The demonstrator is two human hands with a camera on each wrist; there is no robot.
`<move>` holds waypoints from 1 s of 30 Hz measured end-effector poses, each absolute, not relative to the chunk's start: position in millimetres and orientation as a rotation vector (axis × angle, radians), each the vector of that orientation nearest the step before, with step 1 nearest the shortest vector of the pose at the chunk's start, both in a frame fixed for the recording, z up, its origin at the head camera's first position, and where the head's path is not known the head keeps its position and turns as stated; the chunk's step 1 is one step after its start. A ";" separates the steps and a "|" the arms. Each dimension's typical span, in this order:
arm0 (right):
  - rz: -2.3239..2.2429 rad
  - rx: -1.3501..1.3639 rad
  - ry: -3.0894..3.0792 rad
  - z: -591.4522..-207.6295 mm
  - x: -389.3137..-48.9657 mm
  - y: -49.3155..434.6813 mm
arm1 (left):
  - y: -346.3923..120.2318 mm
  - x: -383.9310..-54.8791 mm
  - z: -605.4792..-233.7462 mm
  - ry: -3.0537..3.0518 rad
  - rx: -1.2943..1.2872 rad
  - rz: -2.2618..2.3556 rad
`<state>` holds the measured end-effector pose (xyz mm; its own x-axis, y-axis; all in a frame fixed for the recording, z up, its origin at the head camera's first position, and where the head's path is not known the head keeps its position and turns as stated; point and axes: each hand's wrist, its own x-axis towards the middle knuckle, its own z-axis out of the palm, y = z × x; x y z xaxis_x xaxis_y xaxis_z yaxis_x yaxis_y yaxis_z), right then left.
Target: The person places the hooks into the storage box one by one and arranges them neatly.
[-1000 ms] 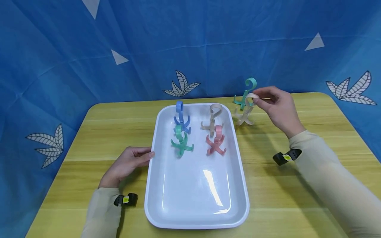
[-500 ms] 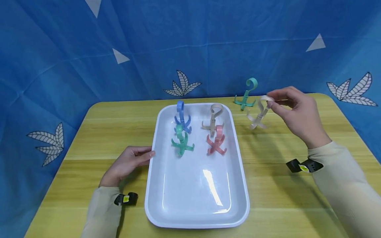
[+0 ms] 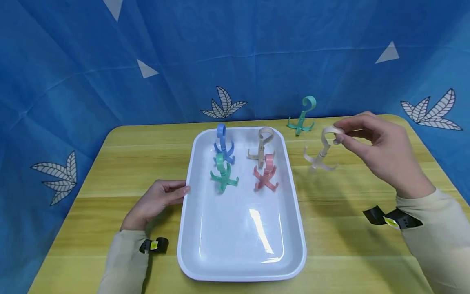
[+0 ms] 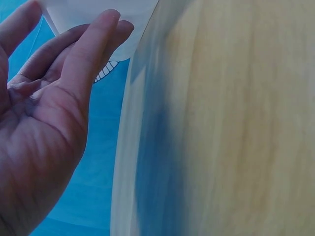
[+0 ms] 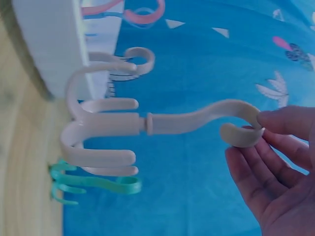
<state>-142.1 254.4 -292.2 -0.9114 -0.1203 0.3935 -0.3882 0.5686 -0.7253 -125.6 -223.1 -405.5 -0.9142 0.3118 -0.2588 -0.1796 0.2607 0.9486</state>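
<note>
Between thumb and fingers, my right hand pinches the curled top of a beige claw hook, its prongs hanging down over the table right of the tray. In the right wrist view, this claw hook shows its prongs and stem. My left hand holds the left rim of the white tray, thumb at the rim and fingers against the outer wall. The left wrist view shows those fingers at the tray wall. Inside stand a blue hook, a beige hook, a green hook and a pink hook.
Another green claw hook stands near the table's back edge, right of the tray. The wooden table backs onto a blue patterned cloth. A black wrist device is on each sleeve.
My right hand has moved the beige hook to the right and toward me, away from the green hook at the back. The left hand and tray stay put.
</note>
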 end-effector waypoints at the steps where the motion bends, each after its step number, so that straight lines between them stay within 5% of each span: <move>1: 1.257 0.440 -2.495 -290.5 -139.6 254.4 | -223.0 -125.6 -405.8 2.142 0.125 1.693; 30: 1.068 0.868 -2.434 -263.3 -103.1 232.5 | -223.3 -125.4 -405.8 2.143 0.146 1.696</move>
<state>-103.1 232.5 -263.3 -0.7540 -0.3949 0.5248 -0.6536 0.5301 -0.5402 -125.4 -223.3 -405.8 -0.9137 0.3245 -0.2448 -0.1638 0.2573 0.9524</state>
